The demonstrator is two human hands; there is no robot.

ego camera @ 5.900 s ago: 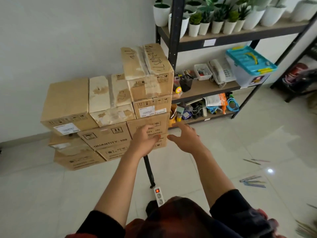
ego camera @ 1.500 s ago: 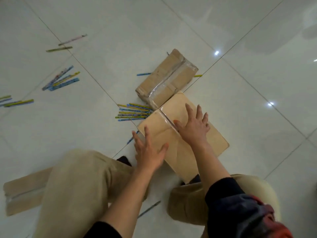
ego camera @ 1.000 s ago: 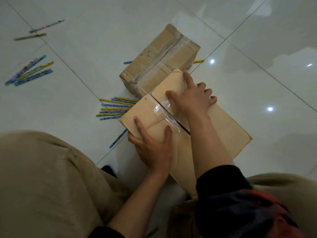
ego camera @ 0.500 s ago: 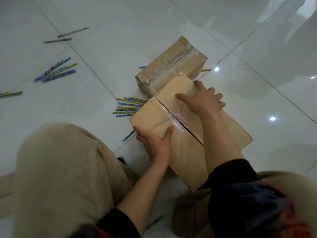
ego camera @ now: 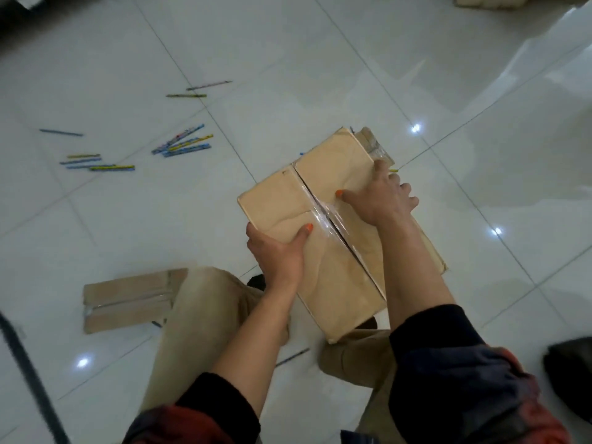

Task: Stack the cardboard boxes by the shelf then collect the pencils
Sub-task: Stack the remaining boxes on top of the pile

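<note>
A large taped cardboard box (ego camera: 323, 277) is lifted above the tiled floor between both hands. My left hand (ego camera: 278, 251) grips its left edge, thumb lying on the top. My right hand (ego camera: 381, 197) grips the far right edge, thumb on the top near the tape seam. A smaller box (ego camera: 373, 145) peeks out behind it on the floor. Another flat box (ego camera: 128, 298) lies on the floor at the left, partly behind my knee. Several pencils (ego camera: 182, 145) lie scattered on the tiles at the upper left, with another group of pencils (ego camera: 96, 163) further left.
Two more pencils (ego camera: 198, 91) lie further back. A dark cable or pole (ego camera: 28, 373) runs along the lower left. More cardboard boxes (ego camera: 487, 0) show at the top right edge. A dark object (ego camera: 570, 370) sits at the right edge.
The large box has come up off the floor and now covers most of the smaller box and the pencils beside it. The view has risen and swung.
</note>
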